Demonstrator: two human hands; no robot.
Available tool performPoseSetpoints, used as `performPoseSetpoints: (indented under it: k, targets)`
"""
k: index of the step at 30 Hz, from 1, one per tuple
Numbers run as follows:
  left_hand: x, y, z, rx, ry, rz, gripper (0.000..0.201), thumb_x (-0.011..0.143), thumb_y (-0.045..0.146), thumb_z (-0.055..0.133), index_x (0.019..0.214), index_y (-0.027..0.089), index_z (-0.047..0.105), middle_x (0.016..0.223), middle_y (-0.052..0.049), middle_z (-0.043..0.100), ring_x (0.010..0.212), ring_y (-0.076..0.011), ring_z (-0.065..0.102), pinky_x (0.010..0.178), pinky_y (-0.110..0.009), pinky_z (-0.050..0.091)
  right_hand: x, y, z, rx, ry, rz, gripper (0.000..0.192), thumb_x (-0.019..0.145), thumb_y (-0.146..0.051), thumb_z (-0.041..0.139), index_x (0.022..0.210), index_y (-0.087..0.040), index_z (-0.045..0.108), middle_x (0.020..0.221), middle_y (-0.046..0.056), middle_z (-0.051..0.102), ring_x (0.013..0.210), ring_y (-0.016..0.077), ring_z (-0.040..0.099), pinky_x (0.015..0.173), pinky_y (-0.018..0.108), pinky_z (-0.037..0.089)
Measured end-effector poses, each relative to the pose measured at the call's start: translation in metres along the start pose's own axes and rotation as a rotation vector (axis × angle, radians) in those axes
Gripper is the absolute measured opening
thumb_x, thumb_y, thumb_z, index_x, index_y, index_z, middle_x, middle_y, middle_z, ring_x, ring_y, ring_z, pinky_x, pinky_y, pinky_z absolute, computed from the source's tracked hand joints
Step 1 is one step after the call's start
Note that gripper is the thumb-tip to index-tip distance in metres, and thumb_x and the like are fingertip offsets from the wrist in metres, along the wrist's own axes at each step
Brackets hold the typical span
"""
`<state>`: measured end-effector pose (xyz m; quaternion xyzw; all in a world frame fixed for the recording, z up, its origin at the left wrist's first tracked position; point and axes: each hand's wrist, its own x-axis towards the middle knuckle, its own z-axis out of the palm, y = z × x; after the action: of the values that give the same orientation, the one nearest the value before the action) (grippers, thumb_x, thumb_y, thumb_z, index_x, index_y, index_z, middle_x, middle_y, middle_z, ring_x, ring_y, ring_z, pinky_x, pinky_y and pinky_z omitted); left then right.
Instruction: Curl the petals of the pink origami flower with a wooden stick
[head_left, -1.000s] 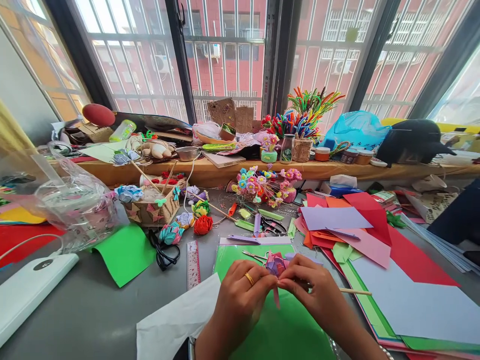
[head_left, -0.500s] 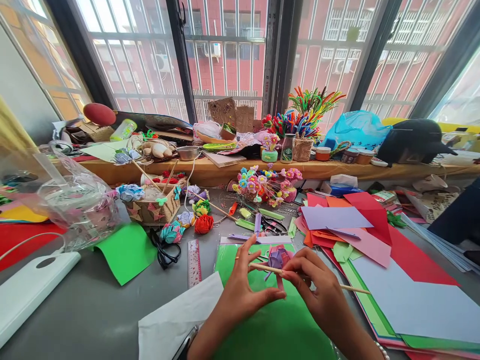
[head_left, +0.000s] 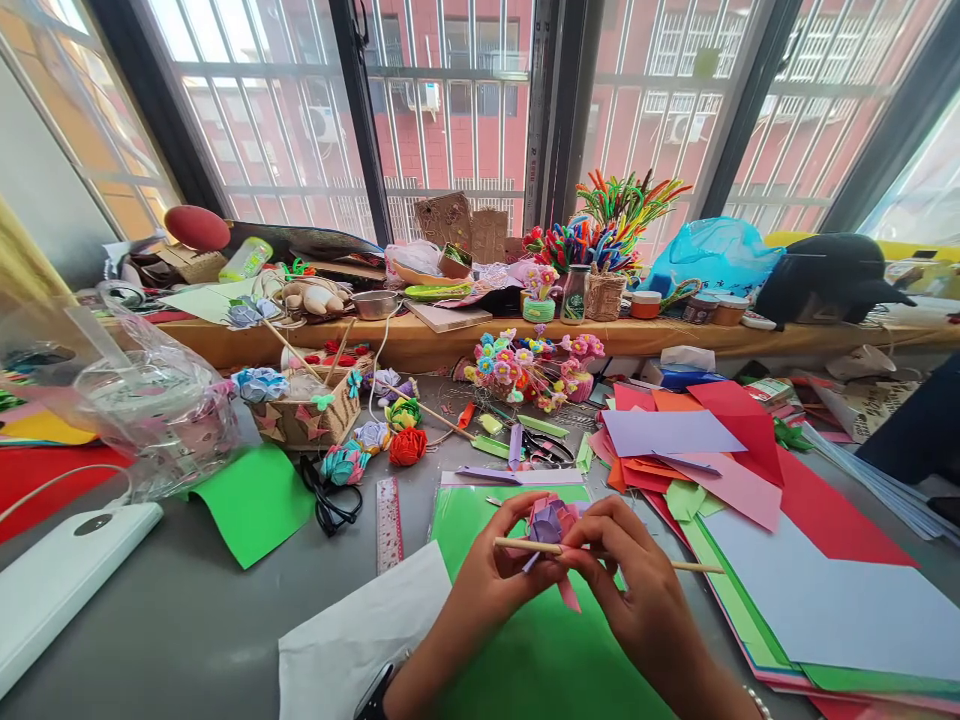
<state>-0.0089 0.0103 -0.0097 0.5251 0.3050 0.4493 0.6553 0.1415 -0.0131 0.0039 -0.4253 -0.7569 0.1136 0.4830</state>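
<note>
My right hand [head_left: 641, 575] pinches a thin wooden stick [head_left: 697, 567], which lies nearly level and crosses in front of a pink and purple paper flower [head_left: 553, 518]. The fingers of my left hand [head_left: 487, 565] are curled around the flower's left side, thumb below and index finger above. A pink paper strip [head_left: 569, 596] dangles under the flower. Both hands are above a green sheet in a clear sleeve [head_left: 555, 660]. Whether the stick touches the flower, I cannot tell.
A stack of coloured paper [head_left: 862, 600] lies to the right. Left are a ruler [head_left: 388, 525], black-framed glasses [head_left: 330, 500], a white napkin [head_left: 360, 630] and a white power bank [head_left: 75, 580]. Behind, scissors [head_left: 551, 450] and a basket with paper flowers [head_left: 304, 420] stand before a crowded sill.
My left hand, spread with thumb and fingers apart before, has closed around the paper flower. The stick has shifted slightly left in my right hand. The hanging pink strip has swung right.
</note>
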Motion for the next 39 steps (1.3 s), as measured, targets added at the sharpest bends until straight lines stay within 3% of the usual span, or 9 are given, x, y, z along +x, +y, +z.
performPoseSetpoints:
  k: [7,11,15,18,23,31,39]
  targets:
    - [-0.004,0.003,0.003,0.065,0.02,0.013,0.052,0.068,0.03,0.068,0.113,0.02,0.045,0.087,-0.003,0.063,0.078,-0.0173,0.061,0.072,-0.028,0.049,0.003,0.0,-0.003,0.085,-0.05,0.085,0.016,0.084,-0.025,0.05,0.072,-0.017,0.057,0.071,0.002,0.051,0.056,0.0109,0.05,0.047,0.02,0.044]
    - [-0.005,0.001,0.003,0.167,0.08,0.034,0.059,0.066,0.033,0.069,0.118,0.021,0.043,0.09,-0.005,0.063,0.081,-0.0194,0.061,0.072,-0.029,0.049,0.004,0.001,-0.006,0.162,-0.129,0.175,0.016,0.083,-0.028,0.053,0.074,-0.018,0.063,0.072,0.002,0.054,0.058,0.0116,0.053,0.047,0.02,0.043]
    - [-0.005,-0.002,0.003,0.214,0.066,0.035,0.06,0.063,0.033,0.071,0.117,0.022,0.046,0.099,-0.007,0.061,0.083,-0.0195,0.06,0.074,-0.03,0.048,0.004,0.0,-0.007,0.127,-0.164,0.199,0.018,0.081,-0.028,0.055,0.071,-0.017,0.063,0.07,0.003,0.054,0.057,0.0117,0.053,0.048,0.021,0.044]
    - [-0.005,0.0,0.006,0.147,0.063,-0.004,0.057,0.063,0.032,0.072,0.113,0.021,0.048,0.099,-0.006,0.061,0.082,-0.0189,0.06,0.068,-0.027,0.049,0.003,-0.001,-0.004,0.086,-0.118,0.138,0.017,0.082,-0.026,0.053,0.071,-0.016,0.06,0.069,0.003,0.054,0.057,0.0116,0.052,0.047,0.02,0.045]
    - [-0.006,0.004,0.014,-0.048,0.034,-0.109,0.058,0.063,0.029,0.072,0.112,0.02,0.044,0.083,-0.001,0.06,0.056,-0.0098,0.056,0.055,-0.024,0.048,0.0,0.0,0.0,-0.021,-0.019,-0.026,0.011,0.082,-0.018,0.052,0.074,-0.015,0.058,0.07,0.004,0.053,0.063,0.0139,0.054,0.053,0.023,0.047]
    - [-0.004,-0.005,0.016,-0.18,0.139,-0.077,0.057,0.055,0.023,0.077,0.107,0.019,0.052,0.084,-0.001,0.063,0.072,-0.0122,0.058,0.069,-0.022,0.047,-0.005,0.008,0.006,-0.226,0.094,-0.244,0.009,0.084,-0.013,0.049,0.078,-0.015,0.056,0.072,0.005,0.055,0.068,0.0163,0.053,0.059,0.027,0.047]
    - [-0.004,-0.006,0.015,-0.203,0.142,-0.093,0.057,0.055,0.022,0.078,0.106,0.022,0.053,0.089,-0.002,0.065,0.073,-0.0126,0.06,0.068,-0.021,0.047,-0.001,0.002,0.01,-0.295,0.262,-0.36,0.015,0.086,-0.017,0.048,0.077,-0.015,0.059,0.067,0.005,0.058,0.061,0.0146,0.054,0.056,0.026,0.046]
